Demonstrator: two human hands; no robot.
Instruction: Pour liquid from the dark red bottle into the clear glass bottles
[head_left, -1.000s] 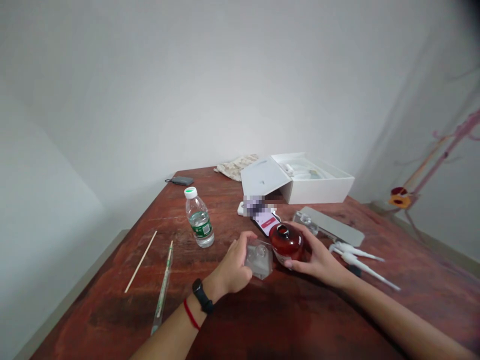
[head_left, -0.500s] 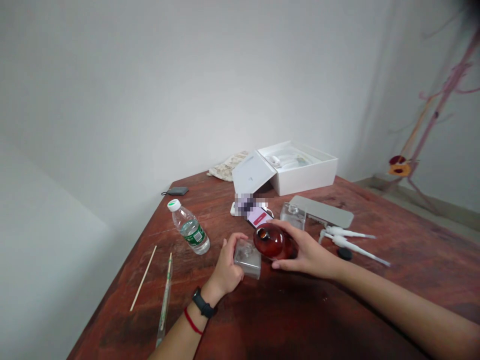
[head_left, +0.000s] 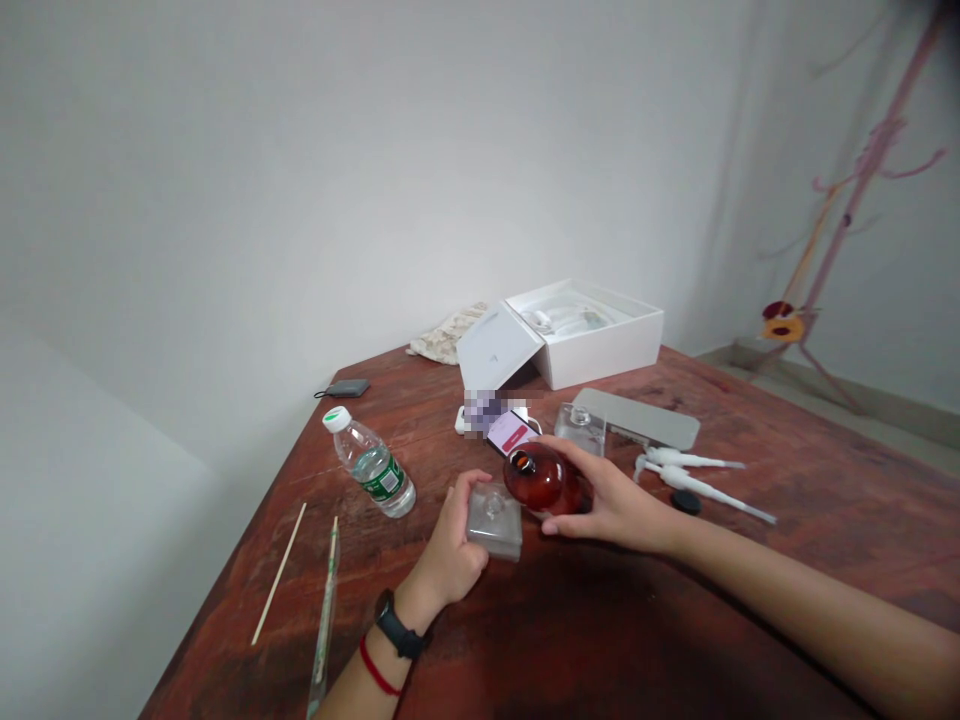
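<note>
My left hand (head_left: pixel 455 545) is closed around the left side of a clear square bottle (head_left: pixel 495 525) with a short neck, at the middle of the table. Just to its right, my right hand (head_left: pixel 611 505) grips a reddish-brown round bottle (head_left: pixel 541 478), tilted so that its open mouth faces left above the clear one. Behind my right hand stands a second clear square bottle (head_left: pixel 581 425). Two white pump heads (head_left: pixel 690 475) with long tubes lie right of my right hand, with a black cap (head_left: pixel 685 502) beside them.
A water bottle (head_left: pixel 375 470) stands at left, near a bare chopstick (head_left: pixel 279 575) and wrapped chopsticks (head_left: pixel 327 610). Farther back are a phone (head_left: pixel 514 432), a grey flat case (head_left: pixel 637 417), an open white box (head_left: pixel 600 350), a cloth (head_left: pixel 446 338) and a small grey object (head_left: pixel 349 388).
The brown bottle has tipped slightly more to the left in my right hand. My left hand keeps its hold on the clear bottle. The whole view has shifted a little.
</note>
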